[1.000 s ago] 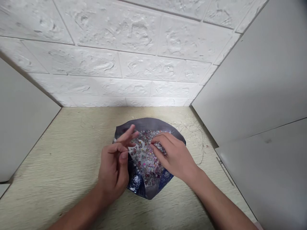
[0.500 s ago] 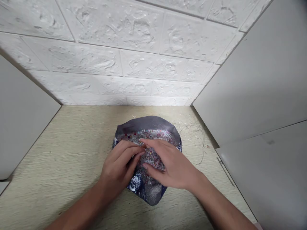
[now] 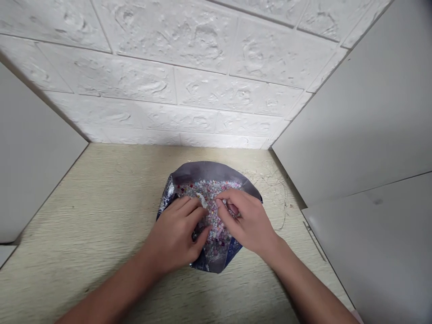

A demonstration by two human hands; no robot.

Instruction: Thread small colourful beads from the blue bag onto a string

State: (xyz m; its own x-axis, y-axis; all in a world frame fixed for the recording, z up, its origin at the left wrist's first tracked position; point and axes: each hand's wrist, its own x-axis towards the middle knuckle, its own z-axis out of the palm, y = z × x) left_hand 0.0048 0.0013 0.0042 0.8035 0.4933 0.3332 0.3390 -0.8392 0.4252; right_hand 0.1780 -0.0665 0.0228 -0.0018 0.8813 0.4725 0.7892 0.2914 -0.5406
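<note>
A dark pouch (image 3: 202, 170), its top wide open and its outside partly patterned blue and white, lies on the wooden surface. Inside spreads a thick layer of small beads (image 3: 216, 229) in clear, pink, red and other colours. My left hand (image 3: 182, 229) rests over the left part of the pouch, thumb apart from curved fingers at the beads, with nothing visible in it. My right hand (image 3: 248, 216) is above the right part, thumb and forefinger pinched together; what they hold is too small to make out. A whitish curved strip (image 3: 202, 199) shows among the beads between the hands.
Pale wooden surface (image 3: 84, 202) surrounds the pouch. Fine tangled threads (image 3: 278, 184) lie to the right. A white brick-patterned wall (image 3: 199, 85) stands behind, with grey-white panels at the left (image 3: 33, 157) and right (image 3: 364, 126). A thin metal rod (image 3: 315, 240) lies along the right panel.
My hands have moved apart from near contact. The right thumb and forefinger have closed into a pinch, while my left thumb has spread from its fingers. The pouch has shifted and its near end is bent differently.
</note>
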